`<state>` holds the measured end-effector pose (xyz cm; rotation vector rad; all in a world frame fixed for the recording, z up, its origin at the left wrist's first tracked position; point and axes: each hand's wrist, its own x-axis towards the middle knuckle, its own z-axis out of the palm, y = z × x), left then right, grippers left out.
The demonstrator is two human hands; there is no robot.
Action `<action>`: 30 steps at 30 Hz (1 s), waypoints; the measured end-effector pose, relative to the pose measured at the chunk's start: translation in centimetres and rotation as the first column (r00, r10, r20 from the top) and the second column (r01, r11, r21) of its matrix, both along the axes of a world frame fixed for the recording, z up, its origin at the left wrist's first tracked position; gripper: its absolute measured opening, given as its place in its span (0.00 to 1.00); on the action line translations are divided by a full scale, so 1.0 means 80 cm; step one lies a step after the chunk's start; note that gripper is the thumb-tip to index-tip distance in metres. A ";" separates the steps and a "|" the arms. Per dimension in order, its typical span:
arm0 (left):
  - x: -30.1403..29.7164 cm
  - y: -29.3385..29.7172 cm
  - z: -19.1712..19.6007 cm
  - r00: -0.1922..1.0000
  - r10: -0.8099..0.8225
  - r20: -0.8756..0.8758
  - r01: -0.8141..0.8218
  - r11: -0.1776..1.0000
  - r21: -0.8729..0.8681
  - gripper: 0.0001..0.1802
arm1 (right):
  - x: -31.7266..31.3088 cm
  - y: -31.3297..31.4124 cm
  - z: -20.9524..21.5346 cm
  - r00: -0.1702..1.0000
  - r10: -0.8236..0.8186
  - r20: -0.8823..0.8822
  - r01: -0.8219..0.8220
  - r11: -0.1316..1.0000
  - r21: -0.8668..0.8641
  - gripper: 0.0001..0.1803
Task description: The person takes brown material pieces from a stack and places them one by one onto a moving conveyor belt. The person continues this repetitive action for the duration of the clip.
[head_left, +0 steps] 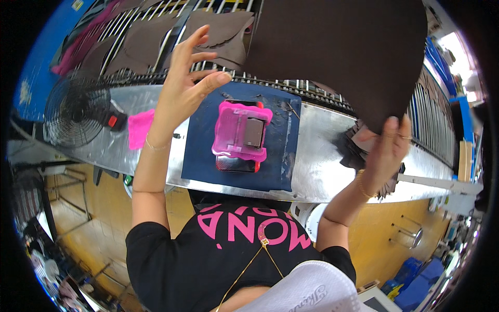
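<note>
My left hand is raised over the far edge of the bench, fingers spread and holding nothing. On the right, my right hand pinches the lower corner of a large dark brown sheet, perhaps fabric or leather, lifted up across the far right. Just left of that hand, a stack of small brown cut pieces lies on the bench. Between my arms, a navy mat carries a pink scalloped-edged holder with a dark grey block on it. Something red and black shows beneath the holder.
Behind the bench runs a rack of metal rods bearing several brown cut pieces. A wire-caged fan and a pink cloth are at the left. A stool stands on the floor at the right.
</note>
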<state>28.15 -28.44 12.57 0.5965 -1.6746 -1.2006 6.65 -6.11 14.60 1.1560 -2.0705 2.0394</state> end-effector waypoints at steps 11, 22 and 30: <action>0.201 -0.046 0.006 0.930 0.244 0.276 -0.246 0.969 -0.028 0.11 | 0.096 -0.102 -0.091 0.841 0.460 -0.284 -0.395 0.881 0.259 0.07; 0.192 -0.034 -0.047 0.902 -0.029 0.431 -0.006 0.997 0.079 0.13 | 0.073 -0.050 -0.110 0.763 0.435 -0.479 -0.202 0.863 0.463 0.06; 0.075 0.006 -0.019 0.679 -0.150 0.719 0.420 0.882 -0.212 0.06 | 0.042 0.051 -0.156 0.935 0.283 -0.216 -0.107 0.803 0.586 0.09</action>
